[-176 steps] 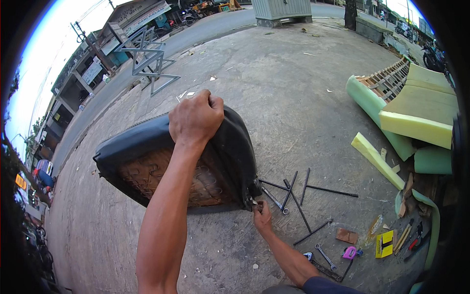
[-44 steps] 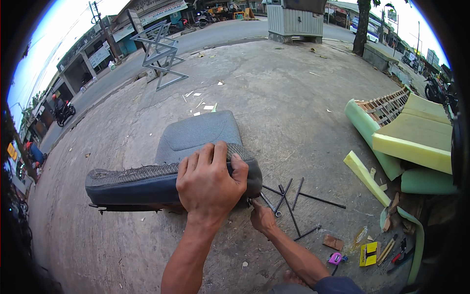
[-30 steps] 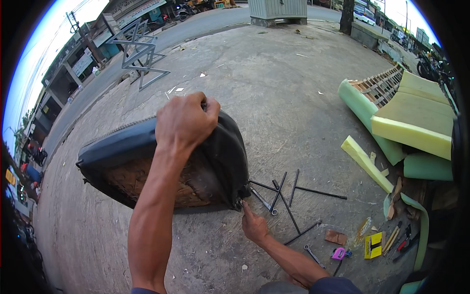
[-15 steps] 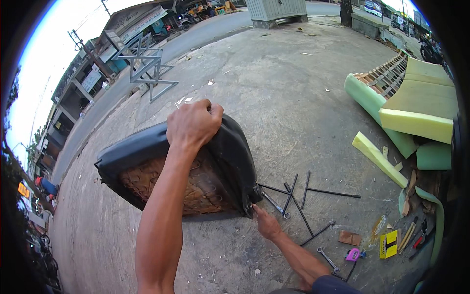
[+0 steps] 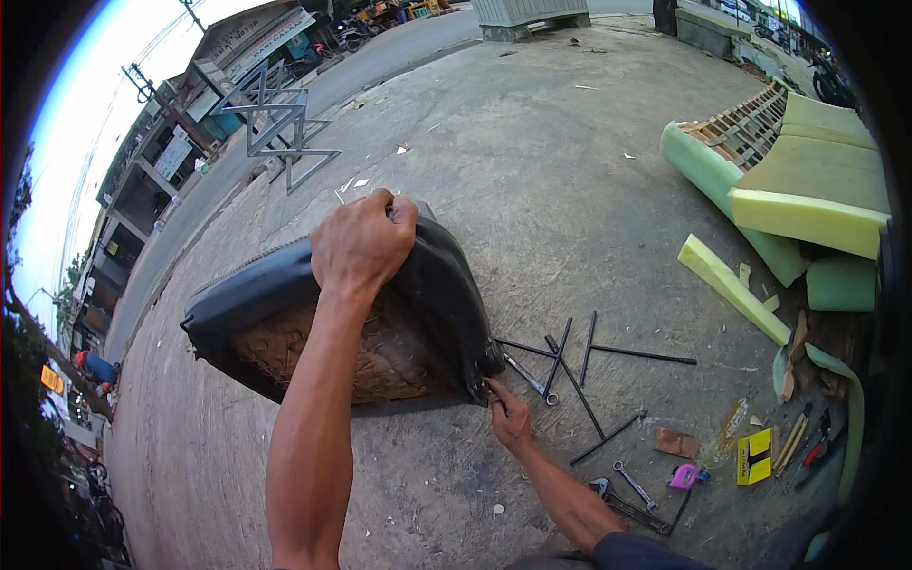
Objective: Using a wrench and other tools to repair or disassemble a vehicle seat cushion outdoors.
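A black car-seat cushion (image 5: 442,275) stands tilted on its edge on the concrete. Its underside faces me, with wire springs and brown padding (image 5: 275,347) showing. My left hand (image 5: 366,239) is closed over the cushion's top edge, the knuckles upward. Down at the lower right corner, my right hand (image 5: 511,416) has its fingertips pinched at the black cover; what exactly they hold is too small to make out. Beside that corner lie a combination wrench (image 5: 532,378) and several black T-handle wrenches (image 5: 646,354). An adjustable wrench (image 5: 632,508) rests next to my right forearm.
To the right are a smaller wrench (image 5: 635,486), a pink tape measure (image 5: 683,477), a brick piece (image 5: 676,443), a yellow box (image 5: 755,457) and pliers (image 5: 817,446). Foam pieces (image 5: 807,218) are stacked farther right. A grey metal frame (image 5: 285,133) stands at the far left, near the road.
The view has shifted slightly. The cushion stays tilted under my left hand. My right hand has changed its finger pose at the corner, and the adjustable wrench now shows beside the forearm.
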Available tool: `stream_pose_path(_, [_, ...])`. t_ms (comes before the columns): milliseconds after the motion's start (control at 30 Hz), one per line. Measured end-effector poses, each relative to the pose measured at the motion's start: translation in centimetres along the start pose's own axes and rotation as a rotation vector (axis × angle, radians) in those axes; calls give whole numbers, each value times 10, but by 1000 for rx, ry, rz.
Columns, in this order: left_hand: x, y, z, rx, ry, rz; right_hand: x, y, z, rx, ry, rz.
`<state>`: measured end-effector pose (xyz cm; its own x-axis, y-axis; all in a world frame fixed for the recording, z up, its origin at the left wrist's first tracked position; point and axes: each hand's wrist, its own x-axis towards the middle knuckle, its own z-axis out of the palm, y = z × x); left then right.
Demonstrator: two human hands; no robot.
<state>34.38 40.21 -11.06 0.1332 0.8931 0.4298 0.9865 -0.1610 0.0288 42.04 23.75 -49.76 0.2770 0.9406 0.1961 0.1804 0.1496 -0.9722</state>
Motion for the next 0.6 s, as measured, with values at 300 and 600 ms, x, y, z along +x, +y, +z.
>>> stream_pose_path(300, [1, 4, 1, 1, 11, -1, 8, -11, -16, -221, -147, 368])
stream_pose_path(600, [-59, -2, -20, -3, 204, -11, 25, -103, -33, -37, -390, 650])
